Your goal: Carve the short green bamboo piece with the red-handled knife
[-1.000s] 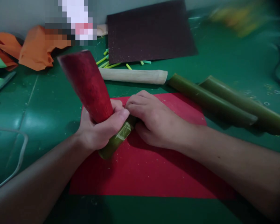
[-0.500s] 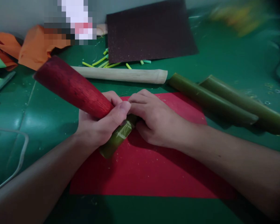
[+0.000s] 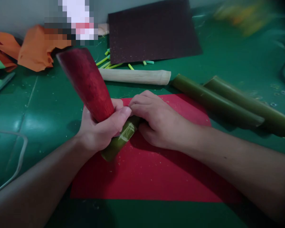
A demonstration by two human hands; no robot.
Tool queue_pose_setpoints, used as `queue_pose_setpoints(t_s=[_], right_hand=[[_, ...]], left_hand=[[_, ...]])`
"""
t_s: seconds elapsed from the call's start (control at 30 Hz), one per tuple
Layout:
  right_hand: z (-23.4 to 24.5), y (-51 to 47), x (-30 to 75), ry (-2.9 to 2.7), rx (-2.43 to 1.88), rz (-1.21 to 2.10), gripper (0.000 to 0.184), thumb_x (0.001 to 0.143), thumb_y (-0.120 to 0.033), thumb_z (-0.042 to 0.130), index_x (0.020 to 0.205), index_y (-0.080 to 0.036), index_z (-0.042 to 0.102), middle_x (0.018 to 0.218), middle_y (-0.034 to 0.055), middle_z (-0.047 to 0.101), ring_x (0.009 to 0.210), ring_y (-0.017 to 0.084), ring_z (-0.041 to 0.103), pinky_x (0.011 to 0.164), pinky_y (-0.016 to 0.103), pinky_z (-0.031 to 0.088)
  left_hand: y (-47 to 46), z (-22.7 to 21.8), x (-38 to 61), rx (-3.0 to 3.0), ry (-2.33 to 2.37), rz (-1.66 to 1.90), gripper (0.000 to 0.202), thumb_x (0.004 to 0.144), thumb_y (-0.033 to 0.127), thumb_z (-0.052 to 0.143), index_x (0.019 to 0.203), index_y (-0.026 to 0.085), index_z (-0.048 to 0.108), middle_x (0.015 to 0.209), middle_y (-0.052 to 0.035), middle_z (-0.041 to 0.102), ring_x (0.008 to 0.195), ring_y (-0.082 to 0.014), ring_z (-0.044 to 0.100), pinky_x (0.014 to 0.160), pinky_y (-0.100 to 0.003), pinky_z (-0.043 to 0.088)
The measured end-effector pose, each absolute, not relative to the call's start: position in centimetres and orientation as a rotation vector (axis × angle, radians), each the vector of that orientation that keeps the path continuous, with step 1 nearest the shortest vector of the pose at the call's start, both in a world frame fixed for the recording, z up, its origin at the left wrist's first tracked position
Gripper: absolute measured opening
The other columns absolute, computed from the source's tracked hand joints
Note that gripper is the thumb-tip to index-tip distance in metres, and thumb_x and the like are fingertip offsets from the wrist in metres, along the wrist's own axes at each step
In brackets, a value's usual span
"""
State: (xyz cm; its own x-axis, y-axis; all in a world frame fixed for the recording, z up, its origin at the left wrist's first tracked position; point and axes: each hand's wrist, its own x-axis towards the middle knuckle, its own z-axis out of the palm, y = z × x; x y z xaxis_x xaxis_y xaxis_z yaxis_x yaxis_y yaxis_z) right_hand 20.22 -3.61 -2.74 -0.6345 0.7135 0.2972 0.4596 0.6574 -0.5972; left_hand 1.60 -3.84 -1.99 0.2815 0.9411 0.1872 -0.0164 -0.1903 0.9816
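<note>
My left hand [image 3: 101, 129] is closed around a red, flaring roll of material [image 3: 86, 82] that tilts up and to the left. Below its grip sticks out a short green bamboo tube [image 3: 117, 144], part wrapped in clear tape. My right hand [image 3: 156, 122] lies curled over the tube's far end, fingertips meeting my left thumb. Both hands rest over a red sheet [image 3: 156, 171] on the green table [image 3: 49, 104].
Two long green bamboo tubes [image 3: 218, 101] lie at the right, a pale wooden stick [image 3: 135, 77] behind the hands. A dark sheet [image 3: 152, 30] lies at the back, small green tube offcuts [image 3: 109, 63] by it. Orange and green paper scraps [image 3: 35, 52] lie at far left. A pale cord [image 3: 19, 161] loops at left.
The red roll swung down flat to the left, then back up to its steep tilt. My right hand stayed put on the tube.
</note>
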Motion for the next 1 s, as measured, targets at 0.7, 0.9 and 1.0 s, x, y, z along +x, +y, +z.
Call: queue_pose_setpoints(t_s=[0.7,0.9,1.0], right_hand=[[-2.85,-3.57,20.2,-2.33,-0.915,0.627,0.031,0.078,-0.004,0.047,0.094,-0.015,0.07,0.091,0.0079,0.062,0.087,0.022,0.051,0.082,0.04,0.039],[-2.86,-3.58,20.25,-2.326,-0.9,0.627,0.029,0.076,-0.002,0.047,0.091,-0.015,0.069,0.089,0.007,0.062,0.086,0.021,0.05,0.081,0.038,0.038],[-2.91,-3.59,20.26,-2.317,-0.901,0.636,0.03,0.076,-0.003,0.047,0.093,-0.013,0.07,0.091,0.008,0.063,0.087,0.021,0.051,0.081,0.039,0.038]], left_hand=[[-3.94,-1.68,2.05,1.524,0.925,1.242,0.045,0.085,0.05,0.078,0.056,0.02,0.062,0.05,0.0011,0.052,0.041,-0.0072,0.042,0.039,-0.027,0.03],[-4.03,-1.89,2.05,1.488,0.898,1.231,0.053,0.087,0.048,0.075,0.049,0.019,0.054,0.044,0.0013,0.048,0.041,-0.0083,0.042,0.04,-0.028,0.033],[-3.96,-1.73,2.22,1.477,0.914,1.281,0.046,0.081,0.052,0.082,0.054,0.02,0.061,0.048,0.0013,0.053,0.04,-0.008,0.042,0.038,-0.026,0.032]])
